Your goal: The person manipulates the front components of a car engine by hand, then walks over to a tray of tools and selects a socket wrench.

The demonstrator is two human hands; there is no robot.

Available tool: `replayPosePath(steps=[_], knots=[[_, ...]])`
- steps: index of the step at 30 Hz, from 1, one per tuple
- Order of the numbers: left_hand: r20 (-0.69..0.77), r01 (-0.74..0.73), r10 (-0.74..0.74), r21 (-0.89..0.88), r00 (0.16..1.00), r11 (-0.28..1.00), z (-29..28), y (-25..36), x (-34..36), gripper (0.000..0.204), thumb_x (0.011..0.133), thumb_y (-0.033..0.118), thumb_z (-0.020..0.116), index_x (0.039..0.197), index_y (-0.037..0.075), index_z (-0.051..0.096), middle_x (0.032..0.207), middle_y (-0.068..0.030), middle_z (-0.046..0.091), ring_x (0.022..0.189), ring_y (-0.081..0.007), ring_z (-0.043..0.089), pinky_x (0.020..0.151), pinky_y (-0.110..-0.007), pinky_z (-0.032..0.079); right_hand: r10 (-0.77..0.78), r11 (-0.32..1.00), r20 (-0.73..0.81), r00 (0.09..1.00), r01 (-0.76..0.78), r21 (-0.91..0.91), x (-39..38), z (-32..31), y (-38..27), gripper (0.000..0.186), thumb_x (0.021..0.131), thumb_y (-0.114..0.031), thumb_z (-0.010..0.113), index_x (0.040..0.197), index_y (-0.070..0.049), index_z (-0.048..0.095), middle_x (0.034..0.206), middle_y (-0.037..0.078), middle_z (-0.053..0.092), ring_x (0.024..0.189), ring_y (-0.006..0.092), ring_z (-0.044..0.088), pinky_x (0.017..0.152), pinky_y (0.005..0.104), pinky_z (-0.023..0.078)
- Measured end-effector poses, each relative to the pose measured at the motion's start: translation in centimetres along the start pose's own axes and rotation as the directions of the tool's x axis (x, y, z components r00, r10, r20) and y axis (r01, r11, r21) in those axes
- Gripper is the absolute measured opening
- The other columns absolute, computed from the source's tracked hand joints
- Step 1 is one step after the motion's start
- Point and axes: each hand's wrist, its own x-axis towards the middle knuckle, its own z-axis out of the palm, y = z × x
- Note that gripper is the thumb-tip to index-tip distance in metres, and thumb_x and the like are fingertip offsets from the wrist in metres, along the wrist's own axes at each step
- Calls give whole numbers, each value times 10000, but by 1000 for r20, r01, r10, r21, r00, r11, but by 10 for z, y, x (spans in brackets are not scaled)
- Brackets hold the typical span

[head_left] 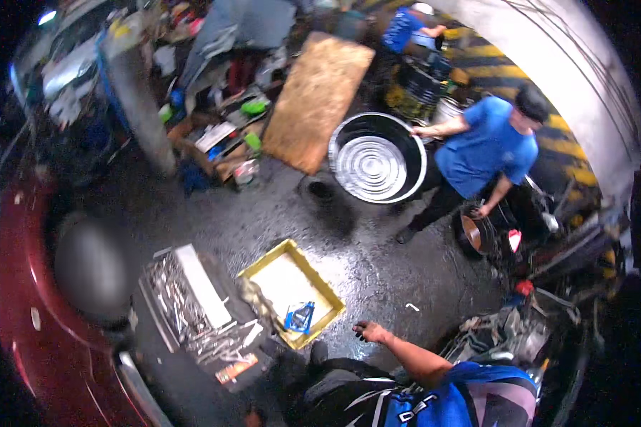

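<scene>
Yellow-rimmed tray (319, 282) with pale inside, blue packet (300, 317) in it, silver ribbed tub (374, 162) beyond the tray, dark red car (18, 313) left of the tray, blue shirt (486, 146) right of the tub

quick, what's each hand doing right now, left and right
left: not in view
right hand: out over the wet floor near the yellow tray, holding nothing, fingers loosely curled

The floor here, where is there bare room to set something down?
Bare wet floor lies between the yellow tray, the big metal tub and the person in blue. More lies between the wooden board and the tool tray. The top left and right edge are crowded with clutter.
</scene>
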Motion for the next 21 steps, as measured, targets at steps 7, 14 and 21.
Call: replayPosePath(steps=[7,14,21], knots=[[-149,-114,114,10,982,993,-33,35,-31,557,838,495,569,1036,-24,609,1019,-209,613,927,-345,570,839,-423,435,48,907,-64,997,-17,422,-25,29,142,441,937,-388,486,1175,-23,553,949,123,686,760,209,674,636,359,539],[-220,-175,189,82,957,981,-45,16,-79,584,884,463,538,1165,-49,560,1120,-257,604,1026,-359,570,912,-421,428,-127,851,-122,984,45,-523,-62,81,277,336,894,-244,462,1130,-73,627,981,163,677,810,247,674,700,381,540],[-124,-106,187,482,975,870,-66,-76,-118,542,910,393,487,1281,-2,491,1049,-276,614,981,-341,610,893,-458,440,-399,742,-152,904,221,-633,-79,157,248,288,847,-256,467,1000,-89,644,977,180,646,905,331,628,773,423,502]])
